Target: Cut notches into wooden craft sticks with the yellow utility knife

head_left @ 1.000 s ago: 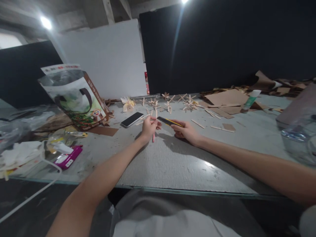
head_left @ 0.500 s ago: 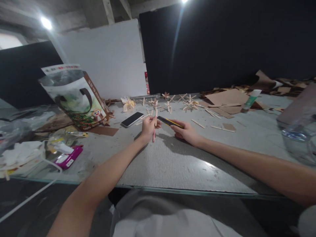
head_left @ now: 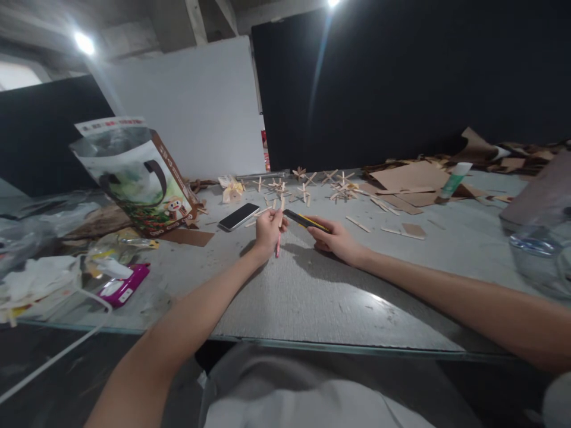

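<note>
My left hand (head_left: 268,230) is closed round a thin stick (head_left: 279,238) that is pink at its lower end and pale wood at the top, held nearly upright just above the grey table (head_left: 312,285). My right hand (head_left: 335,238) grips a black and yellow utility knife (head_left: 306,220), whose tip points left toward the top of the stick. The two hands are close together at the middle of the table. A black phone (head_left: 238,216) lies flat just left of my left hand.
Several crossed wooden stick pieces (head_left: 307,184) lie behind the hands. Cardboard scraps (head_left: 408,181) and a green-white glue tube (head_left: 452,180) sit at the back right. A printed bag (head_left: 138,178), plastic wrappings and a magenta packet (head_left: 122,285) crowd the left. A clear container (head_left: 539,249) stands at the right edge.
Both hands have stayed almost in place. The knife tip has edged slightly closer to the stick.
</note>
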Action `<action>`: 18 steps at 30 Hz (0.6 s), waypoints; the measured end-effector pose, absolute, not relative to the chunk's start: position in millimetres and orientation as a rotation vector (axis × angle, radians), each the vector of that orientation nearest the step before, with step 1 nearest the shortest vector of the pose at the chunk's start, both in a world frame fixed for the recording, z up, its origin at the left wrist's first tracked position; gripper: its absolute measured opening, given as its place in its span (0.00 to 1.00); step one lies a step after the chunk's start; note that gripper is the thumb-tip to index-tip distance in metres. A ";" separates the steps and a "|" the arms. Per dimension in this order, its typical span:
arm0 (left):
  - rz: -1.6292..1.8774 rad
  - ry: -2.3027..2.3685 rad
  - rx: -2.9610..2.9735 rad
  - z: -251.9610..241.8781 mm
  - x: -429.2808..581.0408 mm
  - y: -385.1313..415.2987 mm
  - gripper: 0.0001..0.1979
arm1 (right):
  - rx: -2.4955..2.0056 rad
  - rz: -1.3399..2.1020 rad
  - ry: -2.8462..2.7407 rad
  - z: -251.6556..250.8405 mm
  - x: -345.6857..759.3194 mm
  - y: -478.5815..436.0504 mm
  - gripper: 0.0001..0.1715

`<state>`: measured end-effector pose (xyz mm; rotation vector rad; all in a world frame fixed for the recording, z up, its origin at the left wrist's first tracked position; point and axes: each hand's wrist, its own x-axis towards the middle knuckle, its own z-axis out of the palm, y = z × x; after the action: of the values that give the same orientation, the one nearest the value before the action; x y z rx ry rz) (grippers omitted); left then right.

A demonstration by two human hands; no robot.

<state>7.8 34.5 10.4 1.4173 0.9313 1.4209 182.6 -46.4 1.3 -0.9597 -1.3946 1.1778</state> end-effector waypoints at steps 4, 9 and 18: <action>1.445 0.938 1.463 11.7 6.0 33.7 0.16 | -0.931 1.192 -1.395 1.4 179.4 -47.7 0.41; 1.482 0.954 1.505 11.2 5.9 34.0 0.19 | -0.935 1.175 -1.421 1.3 177.8 -49.3 0.39; 1.483 0.972 1.515 9.9 5.8 36.0 0.21 | -0.932 1.160 -1.446 -0.5 178.1 -48.1 0.40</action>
<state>5.8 36.0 9.9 1.5153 0.9724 1.4834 178.1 -48.1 -0.5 -0.9324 -1.4460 1.1596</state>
